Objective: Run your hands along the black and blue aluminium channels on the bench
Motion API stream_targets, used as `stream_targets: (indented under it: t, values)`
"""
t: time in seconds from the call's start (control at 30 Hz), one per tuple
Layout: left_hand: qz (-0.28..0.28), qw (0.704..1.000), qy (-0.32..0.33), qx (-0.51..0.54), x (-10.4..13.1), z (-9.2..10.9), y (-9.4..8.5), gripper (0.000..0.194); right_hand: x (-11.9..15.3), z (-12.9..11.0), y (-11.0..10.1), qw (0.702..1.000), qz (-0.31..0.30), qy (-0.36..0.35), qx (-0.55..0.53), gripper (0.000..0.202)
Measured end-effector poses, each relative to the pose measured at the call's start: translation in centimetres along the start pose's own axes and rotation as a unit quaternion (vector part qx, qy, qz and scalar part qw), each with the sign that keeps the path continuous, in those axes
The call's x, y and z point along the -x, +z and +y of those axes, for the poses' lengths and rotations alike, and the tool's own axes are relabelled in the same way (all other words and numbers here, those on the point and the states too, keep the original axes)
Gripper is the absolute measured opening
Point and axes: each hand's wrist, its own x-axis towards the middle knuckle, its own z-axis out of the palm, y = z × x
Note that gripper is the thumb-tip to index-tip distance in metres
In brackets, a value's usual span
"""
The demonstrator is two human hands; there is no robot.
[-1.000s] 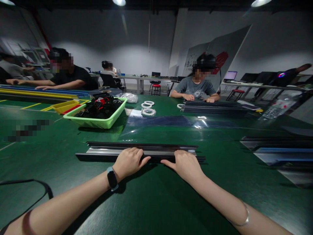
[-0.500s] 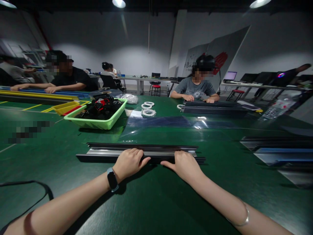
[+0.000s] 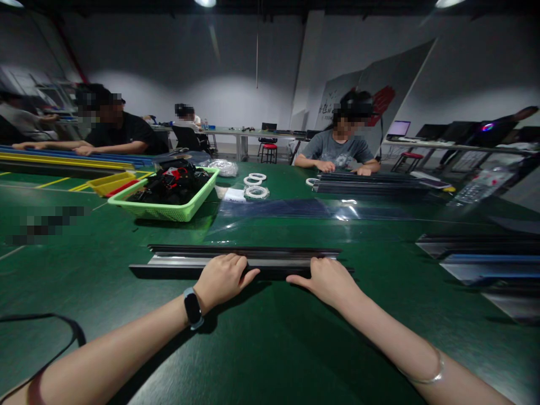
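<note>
A long black profile strip [image 3: 169, 271] with a silvery channel along its middle lies crosswise on the green table [image 3: 261, 349]. My left hand [image 3: 223, 278] is closed over its near edge around the middle, with the thumb along the front side. Further right, my right hand [image 3: 331, 280] grips the same edge close to the strip's right end, its thumb pointing left. Both hands' fingertips are hidden inside the channel. Behind the strip lies a clear plastic sheet [image 3: 287, 209] that shines in places.
A green basket [image 3: 185, 212] of black and red items stands back left, beside a yellow tray [image 3: 110, 184]. White tape rings [image 3: 256, 192] lie mid-table. More strips [image 3: 476, 267] are at right. A person [image 3: 343, 149] works opposite over dark strips [image 3: 371, 185].
My right hand has slid a little to the right along the strip. My left hand stays at nearly the same spot on it.
</note>
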Motion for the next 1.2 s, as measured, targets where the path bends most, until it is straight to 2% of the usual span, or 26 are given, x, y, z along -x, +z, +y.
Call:
stream_targets:
  t: [0.2,0.3,0.43,0.83,1.0,1.2]
  values:
    - [-0.012,1.000,0.002,-0.017,0.1,0.1,-0.4,0.032,0.0,0.1,-0.2,0.999,0.008,0.028,0.031,0.072]
    - [-0.010,1.000,0.003,-0.027,0.0,0.2,-0.6,0.032,-0.1,0.1,-0.5,0.999,0.032,-0.010,0.034,0.072]
    - [-0.004,0.999,0.003,-0.033,0.1,0.3,-0.7,0.032,-0.5,0.4,-0.3,0.998,0.021,-0.057,0.009,0.073]
    - [0.006,0.999,-0.011,-0.043,0.4,0.0,-0.6,0.036,-1.0,1.8,1.3,0.996,0.038,-0.078,0.017,0.070]
    - [0.009,0.998,-0.025,-0.059,0.6,0.0,-1.0,0.037,-0.3,4.6,1.5,0.995,0.020,-0.091,0.026,0.064]
    - [0.017,0.999,-0.015,-0.048,0.9,0.1,-1.0,0.041,1.4,10.7,1.3,0.993,-0.029,-0.110,0.017,0.053]
